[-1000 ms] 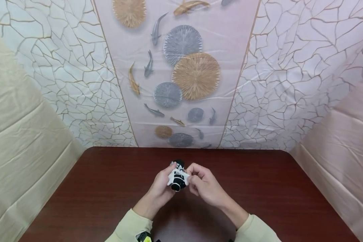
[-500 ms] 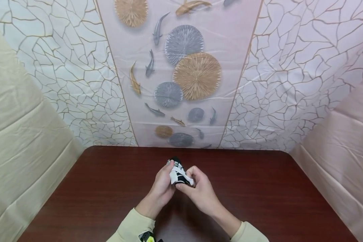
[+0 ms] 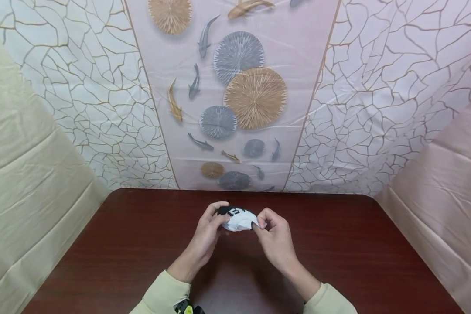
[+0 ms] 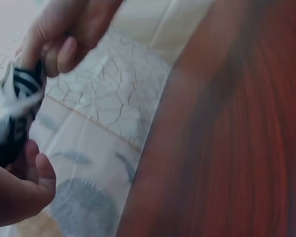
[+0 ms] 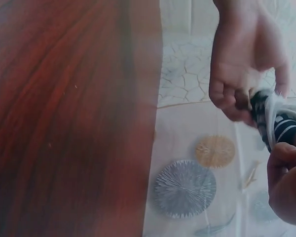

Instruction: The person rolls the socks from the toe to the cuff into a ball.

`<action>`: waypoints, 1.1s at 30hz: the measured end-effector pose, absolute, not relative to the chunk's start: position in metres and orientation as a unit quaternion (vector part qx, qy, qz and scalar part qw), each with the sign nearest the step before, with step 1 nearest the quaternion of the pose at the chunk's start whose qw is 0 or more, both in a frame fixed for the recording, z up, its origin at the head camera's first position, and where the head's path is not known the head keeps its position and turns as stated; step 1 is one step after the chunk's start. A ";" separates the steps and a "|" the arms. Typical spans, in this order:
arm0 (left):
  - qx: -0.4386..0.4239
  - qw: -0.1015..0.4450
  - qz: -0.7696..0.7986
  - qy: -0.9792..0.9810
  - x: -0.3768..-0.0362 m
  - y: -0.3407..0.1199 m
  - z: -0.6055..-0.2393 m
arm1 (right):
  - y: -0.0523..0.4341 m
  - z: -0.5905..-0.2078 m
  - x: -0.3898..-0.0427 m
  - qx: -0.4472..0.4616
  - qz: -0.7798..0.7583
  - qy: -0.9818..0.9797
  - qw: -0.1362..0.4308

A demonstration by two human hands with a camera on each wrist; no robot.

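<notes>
A balled pair of black-and-white socks (image 3: pixel 241 220) is stretched between both hands over the table, its white side with black lettering towards the head camera. My left hand (image 3: pixel 204 231) grips the black end at the left, thumb on the near side. At the other end, my right hand (image 3: pixel 276 240) pinches the white edge between thumb and fingers. The left wrist view shows black fabric with white stripes on the socks (image 4: pixel 24 94). White cloth folds around the striped part of the socks (image 5: pixel 272 118) in the right wrist view, where the right fingers partly hide it.
A dark red-brown table (image 3: pixel 121 261) lies under the hands. Behind it hangs a patterned cloth (image 3: pixel 255 98) with fish and round motifs. Beige cloth (image 3: pixel 35 174) covers the left side, and pinkish cloth (image 3: pixel 447 200) the right.
The socks have turned from pointing away to lying sideways, and their white lettered side now shows. The right hand has shifted right and up, drawing the edge out; the left has re-gripped the far end.
</notes>
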State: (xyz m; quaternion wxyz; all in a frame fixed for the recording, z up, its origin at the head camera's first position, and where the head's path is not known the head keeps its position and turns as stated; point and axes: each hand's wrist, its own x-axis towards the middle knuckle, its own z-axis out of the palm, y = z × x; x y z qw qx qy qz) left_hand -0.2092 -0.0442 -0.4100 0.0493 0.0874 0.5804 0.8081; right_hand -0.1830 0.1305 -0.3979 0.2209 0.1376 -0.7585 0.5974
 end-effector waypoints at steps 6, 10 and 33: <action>0.174 0.015 0.696 0.697 -0.208 -0.058 -0.407 | 0.133 -0.399 -0.186 0.249 0.519 -0.759 0.305; 0.242 -0.011 0.593 0.768 -0.208 -0.063 -0.404 | 0.135 -0.397 -0.187 0.289 0.498 -0.759 0.304; 0.263 -0.239 0.266 0.896 -0.208 -0.047 -0.409 | 0.126 -0.396 -0.186 0.234 0.508 -0.771 0.304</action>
